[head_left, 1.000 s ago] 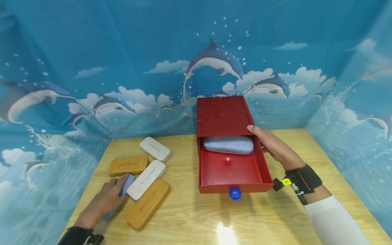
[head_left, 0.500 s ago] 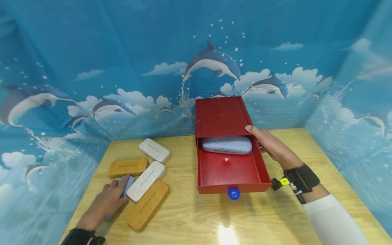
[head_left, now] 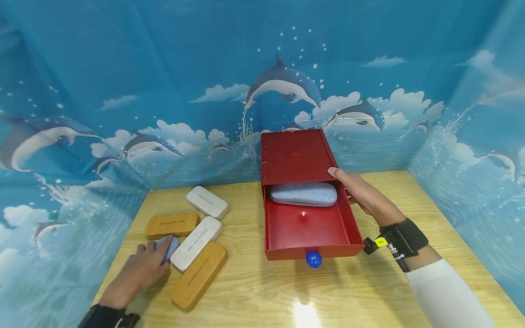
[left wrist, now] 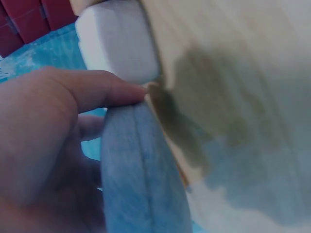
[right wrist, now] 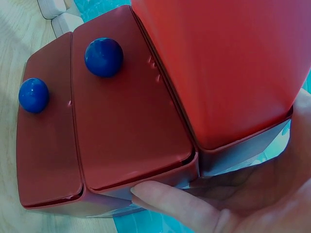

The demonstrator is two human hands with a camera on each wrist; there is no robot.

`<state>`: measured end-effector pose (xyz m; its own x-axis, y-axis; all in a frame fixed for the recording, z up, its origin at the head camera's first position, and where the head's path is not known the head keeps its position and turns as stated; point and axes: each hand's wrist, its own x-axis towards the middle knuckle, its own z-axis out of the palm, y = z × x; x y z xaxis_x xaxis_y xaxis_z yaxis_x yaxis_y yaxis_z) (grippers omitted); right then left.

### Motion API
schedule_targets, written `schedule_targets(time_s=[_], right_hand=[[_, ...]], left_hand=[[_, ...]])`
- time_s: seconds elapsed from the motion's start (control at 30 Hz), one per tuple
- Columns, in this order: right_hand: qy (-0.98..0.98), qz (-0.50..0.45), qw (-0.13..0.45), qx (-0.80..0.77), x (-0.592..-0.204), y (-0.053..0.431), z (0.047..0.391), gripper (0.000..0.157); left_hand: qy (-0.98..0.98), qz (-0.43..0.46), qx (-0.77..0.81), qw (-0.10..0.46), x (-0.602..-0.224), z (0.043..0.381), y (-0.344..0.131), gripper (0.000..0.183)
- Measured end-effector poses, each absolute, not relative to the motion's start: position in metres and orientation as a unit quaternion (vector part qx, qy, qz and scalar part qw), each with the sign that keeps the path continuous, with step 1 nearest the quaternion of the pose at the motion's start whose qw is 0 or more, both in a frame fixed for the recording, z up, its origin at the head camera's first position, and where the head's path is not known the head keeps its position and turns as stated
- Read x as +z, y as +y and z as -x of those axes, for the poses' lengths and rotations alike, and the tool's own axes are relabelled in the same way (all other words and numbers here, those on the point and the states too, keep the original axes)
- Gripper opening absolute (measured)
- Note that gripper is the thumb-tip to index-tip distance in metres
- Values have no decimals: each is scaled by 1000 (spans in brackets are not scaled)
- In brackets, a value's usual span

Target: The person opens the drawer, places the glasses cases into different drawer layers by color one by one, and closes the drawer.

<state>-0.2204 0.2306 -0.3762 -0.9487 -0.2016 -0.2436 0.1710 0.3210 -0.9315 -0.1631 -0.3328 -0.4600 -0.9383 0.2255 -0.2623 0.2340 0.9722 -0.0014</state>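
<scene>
At the left of the head view, my left hand [head_left: 141, 271] grips a blue-grey glasses case [head_left: 170, 248]. The left wrist view shows this glasses case [left wrist: 141, 165] between thumb and fingers. My right hand [head_left: 367, 196] holds the right side of a red drawer cabinet [head_left: 297, 155], its thumb on the top front corner. The cabinet's top drawer [head_left: 303, 228] is pulled out, and another blue-grey glasses case [head_left: 303, 194] lies at its back. In the right wrist view, two lower drawers with blue knobs [right wrist: 104, 57] are pushed in, and a finger lies along the cabinet's side.
Beside my left hand lie two white glasses cases, the far one [head_left: 207, 202] and the near one [head_left: 197, 243]. Two mustard-yellow cases, one behind [head_left: 172, 225] and one in front [head_left: 199, 275], lie close by. A dolphin-print curtain [head_left: 184, 91] surrounds the wooden table [head_left: 246, 291].
My left hand has shifted slightly over the blue-grey glasses case, whose near end no longer shows below it. The right hand keeps its hold; the head view has tilted slightly.
</scene>
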Motion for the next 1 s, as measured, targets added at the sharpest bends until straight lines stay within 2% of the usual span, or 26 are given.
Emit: schedule_targets(time_s=[0.23,0.4,0.73,0.9,1.0], right_hand=[[798,-1,155,-583,-375,231,220,79],[798,0,158,-581,-376,230,220,79],[802,10,160,-576,-377,229,220,78],[800,16,157,-578,-376,230,220,77],[800,19,158,-579,-376,230,221,77]], left_hand=[[983,-120,-34,138,-443,167,-328,61],[985,-109,-21,132,-437,163,-330,64],[987,-148,-14,53,-428,162,-322,63],[983,-182,2,27,-410,167,-306,61],[977,-213,13,-12,-398,169,-296,59]])
